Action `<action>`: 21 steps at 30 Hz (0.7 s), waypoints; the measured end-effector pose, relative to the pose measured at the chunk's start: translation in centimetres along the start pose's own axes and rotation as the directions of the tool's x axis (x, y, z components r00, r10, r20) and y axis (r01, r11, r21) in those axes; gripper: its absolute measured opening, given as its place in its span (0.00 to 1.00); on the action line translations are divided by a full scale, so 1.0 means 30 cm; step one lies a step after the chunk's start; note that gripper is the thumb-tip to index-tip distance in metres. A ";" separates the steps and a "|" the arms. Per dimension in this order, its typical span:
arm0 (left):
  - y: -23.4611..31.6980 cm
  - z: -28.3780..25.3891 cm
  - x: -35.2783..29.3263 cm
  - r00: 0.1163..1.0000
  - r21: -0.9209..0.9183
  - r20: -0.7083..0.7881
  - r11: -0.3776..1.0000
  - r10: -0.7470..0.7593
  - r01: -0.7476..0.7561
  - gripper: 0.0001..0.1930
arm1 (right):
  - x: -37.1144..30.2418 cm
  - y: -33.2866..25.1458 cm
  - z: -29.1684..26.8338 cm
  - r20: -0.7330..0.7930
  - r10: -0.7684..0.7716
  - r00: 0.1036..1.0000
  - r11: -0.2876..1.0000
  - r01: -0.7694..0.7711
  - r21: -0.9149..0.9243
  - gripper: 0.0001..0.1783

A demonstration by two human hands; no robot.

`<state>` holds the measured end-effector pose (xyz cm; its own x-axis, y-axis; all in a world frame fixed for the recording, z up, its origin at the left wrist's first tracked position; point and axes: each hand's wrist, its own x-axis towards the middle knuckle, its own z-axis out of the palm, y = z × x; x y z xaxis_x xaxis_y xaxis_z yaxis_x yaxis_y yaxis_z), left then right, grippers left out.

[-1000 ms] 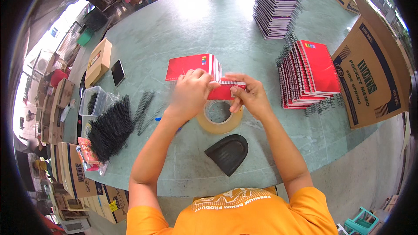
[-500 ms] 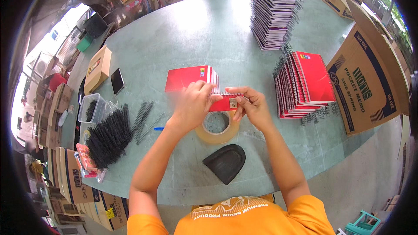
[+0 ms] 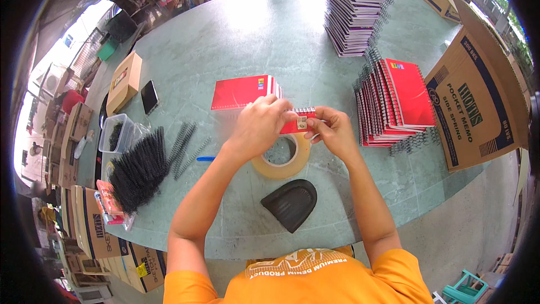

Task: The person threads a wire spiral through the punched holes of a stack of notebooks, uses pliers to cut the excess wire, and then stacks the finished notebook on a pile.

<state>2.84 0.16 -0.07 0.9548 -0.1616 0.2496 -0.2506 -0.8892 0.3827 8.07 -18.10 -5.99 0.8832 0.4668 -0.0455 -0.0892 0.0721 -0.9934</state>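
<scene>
A small red notebook [image 3: 290, 128] with a dark wire spiral along its far edge is held between my hands above the table. My left hand [image 3: 260, 125] closes over the left end of that edge, fingertips pinched at the spiral; what lies under them is hidden. My right hand [image 3: 334, 128] grips the right end with thumb and fingers, beside a pale label on the cover. Just below the notebook lies a wide roll of clear tape [image 3: 275, 173]. Behind my left hand rests a stack of red notebooks [image 3: 239, 91].
Spiral-bound red notebooks [image 3: 408, 95] are piled at right beside an open carton [image 3: 478, 101]; a taller notebook stack [image 3: 354, 14] stands behind. At left lie black spirals [image 3: 138, 171], a plastic tub [image 3: 116, 134], a phone [image 3: 149, 97] and a blue pen [image 3: 206, 159]. A black wedge-shaped piece [image 3: 290, 205] sits nearest me.
My left hand has shifted right along the notebook's spiral edge, covering more of it. My right hand keeps its hold, and the whole view has tilted slightly.
</scene>
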 end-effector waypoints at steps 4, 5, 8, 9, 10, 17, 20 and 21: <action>0.036 0.009 0.020 0.997 -0.069 -0.070 0.997 0.036 -0.041 0.13 | 0.006 0.021 -0.009 -0.006 -0.035 0.999 0.998 0.034 -0.049 0.09; 0.045 0.026 0.027 0.989 -0.067 -0.116 0.993 0.089 -0.097 0.12 | 0.006 0.018 -0.009 -0.007 -0.037 0.999 0.998 0.037 -0.056 0.09; 0.064 0.059 0.053 0.981 -0.117 -0.113 0.978 0.158 -0.171 0.11 | 0.009 0.025 -0.013 -0.014 -0.065 0.998 0.996 0.064 -0.064 0.08; 0.066 0.064 0.059 0.982 -0.145 -0.089 0.973 0.168 -0.180 0.10 | 0.010 0.027 -0.015 -0.017 -0.078 0.997 0.995 0.076 -0.064 0.08; 0.064 0.069 0.059 0.984 -0.170 -0.087 0.971 0.154 -0.167 0.10 | 0.011 0.029 -0.015 -0.009 -0.084 0.996 0.994 0.083 -0.065 0.08; 0.067 0.080 0.051 0.979 -0.211 -0.138 0.962 0.147 -0.174 0.07 | -0.001 0.014 0.009 -0.036 -0.101 0.994 0.992 0.097 -0.084 0.07; 0.069 0.065 0.045 0.985 -0.189 -0.132 0.973 0.111 -0.135 0.08 | -0.012 0.006 0.030 -0.056 -0.120 0.991 0.981 0.110 -0.157 0.06; 0.072 0.060 0.045 0.986 -0.180 -0.134 0.976 0.099 -0.122 0.09 | -0.016 0.002 0.037 -0.059 -0.134 0.989 0.972 0.119 -0.202 0.06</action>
<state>3.87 -2.73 -0.51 0.8952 -0.1898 0.4032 -0.3902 -0.7708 0.5035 7.12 -17.35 -5.92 0.9129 0.3998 0.0818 0.1118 -0.0524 -0.9923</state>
